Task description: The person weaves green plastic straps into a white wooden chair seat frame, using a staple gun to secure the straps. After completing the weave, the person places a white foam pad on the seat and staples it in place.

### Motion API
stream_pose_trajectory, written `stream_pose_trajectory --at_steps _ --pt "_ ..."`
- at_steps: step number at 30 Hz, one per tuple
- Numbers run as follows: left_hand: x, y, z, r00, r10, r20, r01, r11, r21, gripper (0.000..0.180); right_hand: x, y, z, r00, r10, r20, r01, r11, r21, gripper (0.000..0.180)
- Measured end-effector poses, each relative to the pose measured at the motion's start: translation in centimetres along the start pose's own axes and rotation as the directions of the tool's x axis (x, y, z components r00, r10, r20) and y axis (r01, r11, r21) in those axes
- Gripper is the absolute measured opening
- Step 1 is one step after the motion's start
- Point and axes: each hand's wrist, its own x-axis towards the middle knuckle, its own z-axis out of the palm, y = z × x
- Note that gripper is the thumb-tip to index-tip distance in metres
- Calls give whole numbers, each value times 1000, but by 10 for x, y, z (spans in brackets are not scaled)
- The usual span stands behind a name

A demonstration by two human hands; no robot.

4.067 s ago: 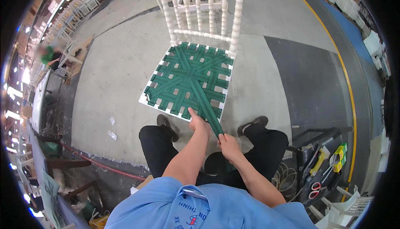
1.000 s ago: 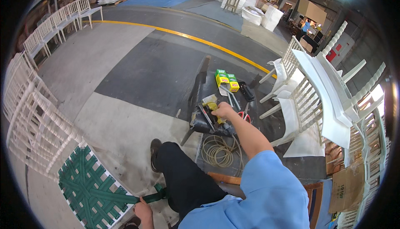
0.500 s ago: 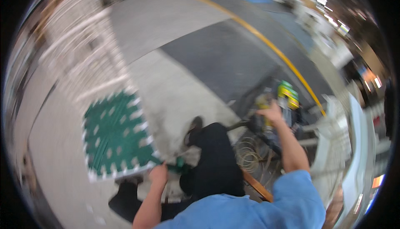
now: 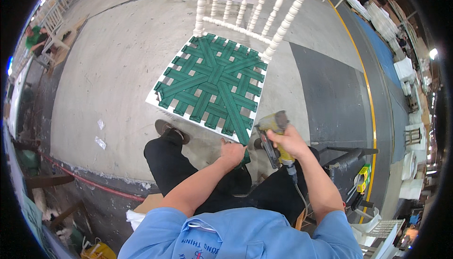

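Note:
A white chair (image 4: 152, 98) with turned spindles stands in front of me, its seat crisscrossed by woven dark green webbing (image 4: 191, 79). A diagonal strap (image 4: 230, 107) runs over the weave to the near right corner, where its loose end hangs down. At that corner my left hand (image 4: 232, 154) is closed on the strap. Just right of the same corner, my right hand (image 4: 292, 142) grips a yellow pneumatic staple gun (image 4: 271, 121), slightly blurred and apart from the chair. An air hose (image 4: 300, 192) trails from its handle.
A black stand (image 4: 347, 167) at my right bears a yellow-green box (image 4: 363, 179). Paper scraps (image 4: 100, 142) lie on the floor at left. A red hose (image 4: 94, 176) crosses near a low ledge. Someone in green (image 4: 37, 39) sits far left, near more white chairs (image 4: 54, 23).
My right hand has come from the stand at right to the chair's near corner, with the staple gun in it. The view has swung right to left across the chair; my left hand stays on the strap.

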Motion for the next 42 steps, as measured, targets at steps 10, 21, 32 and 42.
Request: stream_pose_trajectory --at_steps 10,21,32,42 --pt "3 -5 13 999 29 -37 -29 1000 -4 47 52 1 44 996 56 76 -47 992 -119 42" --pt "1 -5 7 998 33 -62 -31 999 22 47 60 10 52 996 88 14 -83 972 -222 51" --pt "0 -3 5 999 23 -48 -24 1000 -5 47 48 1 67 993 103 58 -81 951 -298 45" --pt "-2 -1 4 998 -48 42 57 965 -256 56 6 -14 10 998 -9 -59 3 995 -104 35"
